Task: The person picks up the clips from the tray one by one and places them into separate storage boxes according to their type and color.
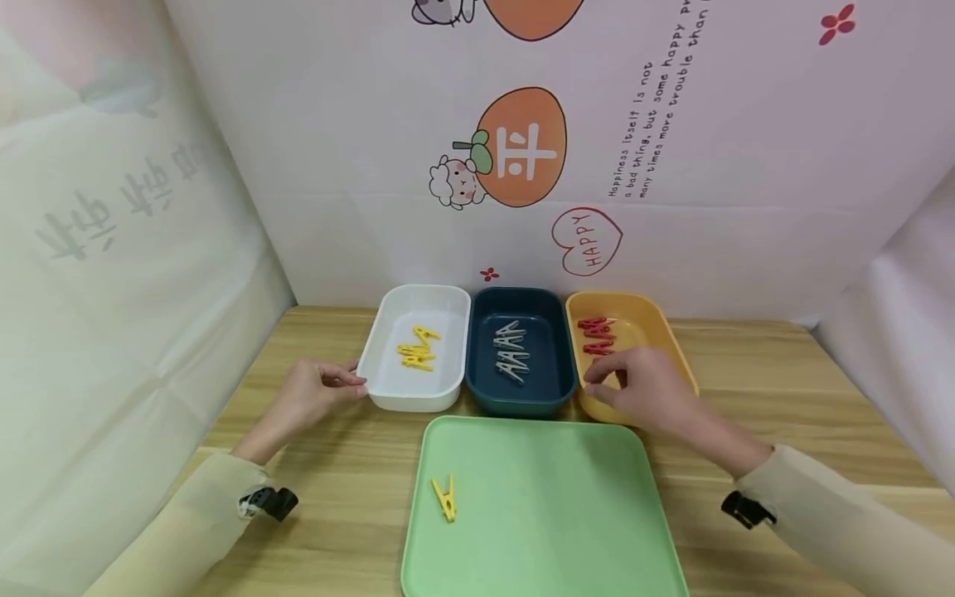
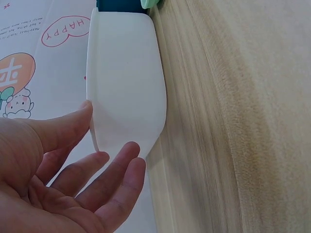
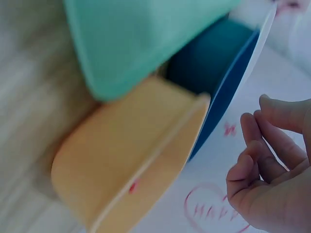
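Note:
My left hand (image 1: 317, 394) is at the left side of a white bin (image 1: 384, 377), its thumb touching the rim and its fingers loosely bent beside the outer wall. Several yellow clothespins (image 1: 418, 352) lie in that bin. My right hand (image 1: 645, 385) hovers over the near part of an orange-yellow bin (image 1: 675, 356), fingers bent, thumb and fingertips close together with nothing visible between them. Red clothespins (image 1: 597, 332) lie along that bin's left side, partly hidden by the hand. One yellow clothespin (image 1: 445, 500) rests on a green tray (image 1: 545, 506).
Between the two other bins stands a dark blue bin (image 1: 548, 356) with several grey clothespins (image 1: 511, 352) in a row. The bins stand side by side on a wooden table (image 1: 753, 373), against a printed white cloth (image 1: 358, 207). Cloth also hangs at both sides.

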Motion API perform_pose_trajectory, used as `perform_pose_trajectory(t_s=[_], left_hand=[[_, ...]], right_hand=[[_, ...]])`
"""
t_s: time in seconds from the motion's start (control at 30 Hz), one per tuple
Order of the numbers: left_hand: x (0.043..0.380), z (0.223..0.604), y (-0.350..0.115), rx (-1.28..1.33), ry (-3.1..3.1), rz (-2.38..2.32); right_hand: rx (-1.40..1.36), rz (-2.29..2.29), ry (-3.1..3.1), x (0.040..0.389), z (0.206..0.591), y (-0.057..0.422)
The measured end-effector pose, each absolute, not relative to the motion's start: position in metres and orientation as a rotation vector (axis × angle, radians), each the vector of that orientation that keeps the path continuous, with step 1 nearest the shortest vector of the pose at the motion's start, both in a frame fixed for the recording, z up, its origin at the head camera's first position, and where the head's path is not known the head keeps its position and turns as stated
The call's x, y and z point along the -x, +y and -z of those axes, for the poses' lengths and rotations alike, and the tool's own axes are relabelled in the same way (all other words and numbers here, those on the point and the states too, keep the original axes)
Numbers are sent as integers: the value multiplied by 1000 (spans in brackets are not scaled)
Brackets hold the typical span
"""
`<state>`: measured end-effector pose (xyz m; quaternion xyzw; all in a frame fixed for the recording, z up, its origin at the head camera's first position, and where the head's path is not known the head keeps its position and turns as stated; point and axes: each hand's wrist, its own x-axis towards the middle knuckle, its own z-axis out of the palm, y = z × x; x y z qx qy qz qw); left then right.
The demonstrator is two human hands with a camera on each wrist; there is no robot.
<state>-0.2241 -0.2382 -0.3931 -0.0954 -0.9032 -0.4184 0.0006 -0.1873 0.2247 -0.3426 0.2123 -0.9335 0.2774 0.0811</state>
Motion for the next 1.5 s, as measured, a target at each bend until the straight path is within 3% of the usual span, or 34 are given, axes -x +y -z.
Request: perform_pose_trajectory(t_s=[0.27, 0.87, 1.2, 1.5], left_hand=[[223, 391, -238, 292, -2841, 1325], [223, 391, -239, 264, -2851, 1304], [224, 392, -239, 282, -2848, 1295], [224, 393, -240, 296, -2841, 1296]], right_hand=[[-834, -945, -2848, 157, 361, 180], [-1479, -642, -3011, 145, 385, 84], [-1446, -720, -3025, 143, 397, 85], [-1248, -738, -3090, 134, 399, 109]])
